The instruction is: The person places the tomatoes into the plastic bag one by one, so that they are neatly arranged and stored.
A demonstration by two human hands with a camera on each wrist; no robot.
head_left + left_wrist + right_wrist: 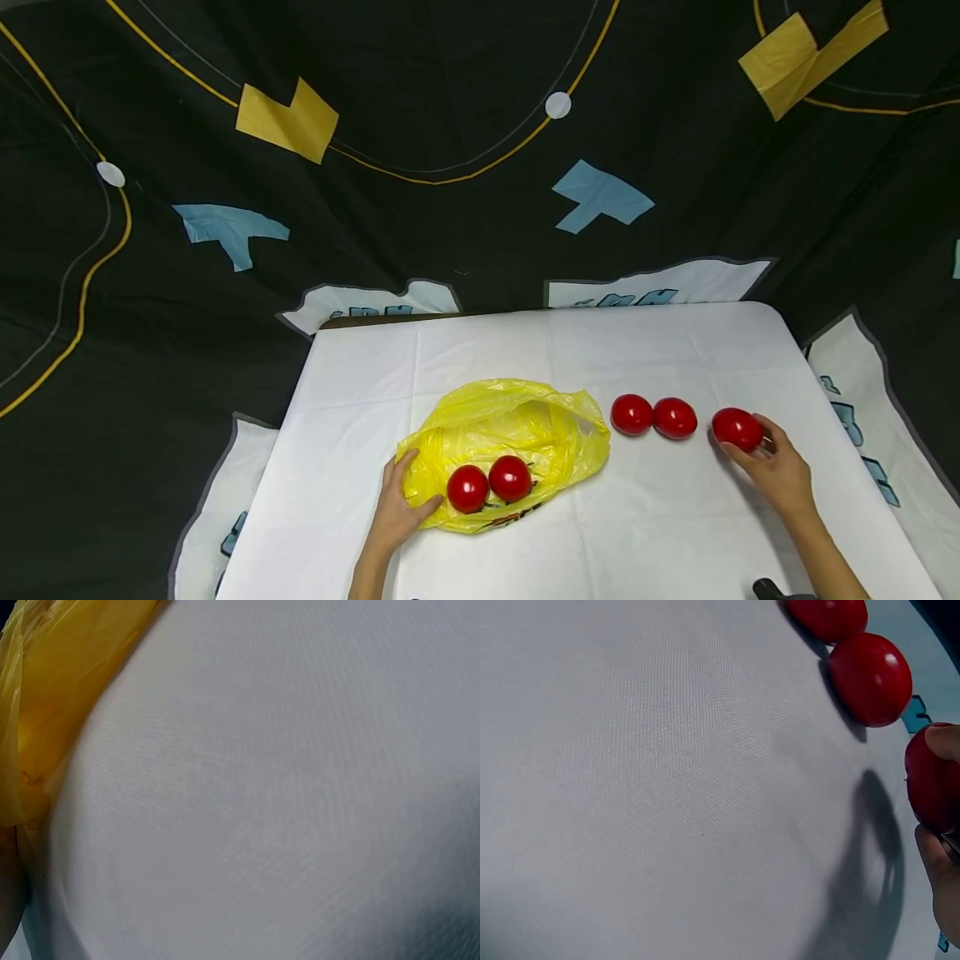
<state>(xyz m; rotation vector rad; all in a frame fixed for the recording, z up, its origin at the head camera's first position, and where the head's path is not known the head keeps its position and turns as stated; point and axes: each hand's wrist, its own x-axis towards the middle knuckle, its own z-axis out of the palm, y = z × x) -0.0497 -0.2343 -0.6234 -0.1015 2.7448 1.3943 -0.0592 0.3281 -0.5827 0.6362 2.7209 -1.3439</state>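
A yellow plastic bag (555, 417) lies with its mouth spread, two red tomato-like balls (467, 489) (510, 478) at its near side. My left hand (399, 507) holds the bag's left edge, thumb on the near side and fingers on the plastic. Over the right part of the table my right hand (782, 475) grips a red ball (737, 429) between thumb and fingers; in the right wrist view the same ball (933, 780) shows at the right edge. Two more red balls (632, 415) (675, 418) sit side by side between bag and right hand.
The table has a white cloth (480, 350). A dark object (772, 590) shows at the near edge, lower right. Behind the table hangs a black patterned cloth (450, 233) with yellow, blue and white shapes.
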